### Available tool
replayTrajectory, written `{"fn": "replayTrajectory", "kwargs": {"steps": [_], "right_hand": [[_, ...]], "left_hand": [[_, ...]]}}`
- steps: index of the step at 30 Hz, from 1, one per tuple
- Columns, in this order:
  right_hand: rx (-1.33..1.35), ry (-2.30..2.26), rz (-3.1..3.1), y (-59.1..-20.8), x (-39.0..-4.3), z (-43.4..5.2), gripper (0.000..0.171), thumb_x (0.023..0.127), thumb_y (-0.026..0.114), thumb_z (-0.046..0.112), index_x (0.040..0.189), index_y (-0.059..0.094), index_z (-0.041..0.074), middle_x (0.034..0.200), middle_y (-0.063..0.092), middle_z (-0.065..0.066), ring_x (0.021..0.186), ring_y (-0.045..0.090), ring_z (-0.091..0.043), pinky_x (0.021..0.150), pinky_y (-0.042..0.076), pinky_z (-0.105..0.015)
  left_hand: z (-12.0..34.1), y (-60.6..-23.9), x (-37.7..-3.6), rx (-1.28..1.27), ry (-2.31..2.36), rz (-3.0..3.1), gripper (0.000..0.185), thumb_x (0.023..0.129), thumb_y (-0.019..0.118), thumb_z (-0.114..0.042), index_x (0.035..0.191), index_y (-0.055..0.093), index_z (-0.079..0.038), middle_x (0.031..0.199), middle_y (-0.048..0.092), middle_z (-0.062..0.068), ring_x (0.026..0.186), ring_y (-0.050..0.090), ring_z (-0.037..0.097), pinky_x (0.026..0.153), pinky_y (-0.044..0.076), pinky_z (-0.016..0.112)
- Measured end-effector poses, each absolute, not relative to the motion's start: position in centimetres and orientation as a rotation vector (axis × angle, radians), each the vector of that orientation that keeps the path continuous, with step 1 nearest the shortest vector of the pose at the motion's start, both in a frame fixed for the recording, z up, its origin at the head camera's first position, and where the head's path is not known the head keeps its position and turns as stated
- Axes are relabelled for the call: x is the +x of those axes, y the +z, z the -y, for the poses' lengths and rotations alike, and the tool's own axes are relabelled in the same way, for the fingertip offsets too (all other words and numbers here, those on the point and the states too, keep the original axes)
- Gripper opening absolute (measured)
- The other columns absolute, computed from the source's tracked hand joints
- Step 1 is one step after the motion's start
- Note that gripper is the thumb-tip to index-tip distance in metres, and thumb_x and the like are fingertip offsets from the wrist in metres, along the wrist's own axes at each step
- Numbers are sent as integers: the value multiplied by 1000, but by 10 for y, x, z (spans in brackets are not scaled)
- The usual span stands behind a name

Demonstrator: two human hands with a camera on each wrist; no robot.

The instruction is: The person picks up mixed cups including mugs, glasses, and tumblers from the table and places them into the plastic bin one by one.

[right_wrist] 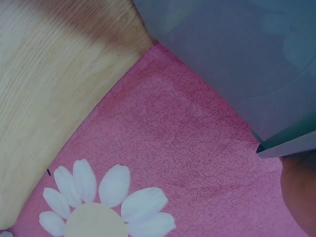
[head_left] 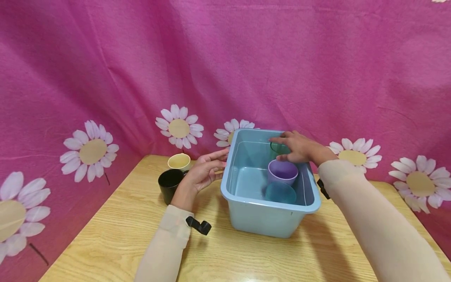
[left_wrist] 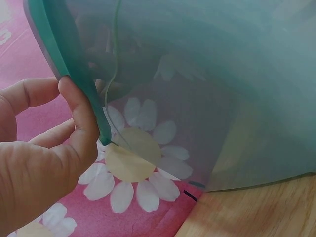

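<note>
A light blue plastic tub stands on a wooden table. Inside it are a purple cup, a teal cup in front of it, and a green cup at the back. My right hand reaches into the tub and grips the green cup by its rim. My left hand lies open against the tub's left wall, fingers straight. In the left wrist view the thumb touches the tub's rim.
A black cup and a cream cup stand left of the tub, just beyond my left wrist. Pink cloth with white daisies hangs behind and beside the table. Bare wood lies in front of the tub.
</note>
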State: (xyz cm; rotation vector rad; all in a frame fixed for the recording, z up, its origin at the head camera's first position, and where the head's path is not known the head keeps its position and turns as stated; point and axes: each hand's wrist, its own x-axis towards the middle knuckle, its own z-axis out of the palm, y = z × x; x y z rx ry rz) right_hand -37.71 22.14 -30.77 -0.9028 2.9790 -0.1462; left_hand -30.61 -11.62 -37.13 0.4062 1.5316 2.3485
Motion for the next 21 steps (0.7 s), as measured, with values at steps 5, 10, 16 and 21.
{"fn": "replayTrajectory", "kwargs": {"steps": [5, 10, 16, 21], "right_hand": [[-924, -141, -2951, -308, -378, -221, 70, 92, 72, 35, 155, 46, 19, 152, 41, -25, 138, 37, -48, 108, 34, -72], [-933, -147, -2919, -307, -378, -221, 70, 93, 72, 34, 156, 45, 17, 154, 38, -27, 141, 33, -51, 109, 32, -73], [-982, -152, -2899, -309, -381, -223, 69, 95, 71, 35, 156, 45, 15, 153, 39, -28, 141, 32, -53, 111, 29, -73], [-1016, -136, -2895, -310, -382, -223, 68, 95, 71, 36, 155, 46, 14, 150, 42, -28, 139, 35, -53, 110, 31, -72]], "left_hand": [[117, -372, -306, 411, 2345, -1530, 57, 97, 53, 5, 152, 46, 0, 129, 61, 12, 89, 69, 17, 82, 60, 32], [117, -371, -306, 409, 2349, -1526, 56, 97, 53, 5, 152, 45, 0, 133, 58, 16, 89, 68, 16, 82, 60, 32], [115, -370, -306, 381, 2350, -1541, 54, 98, 54, 4, 151, 48, -1, 129, 62, 11, 90, 69, 18, 82, 60, 32], [115, -370, -306, 377, 2343, -1546, 54, 98, 54, 4, 151, 48, -2, 128, 62, 11, 92, 69, 19, 82, 60, 32]]}}
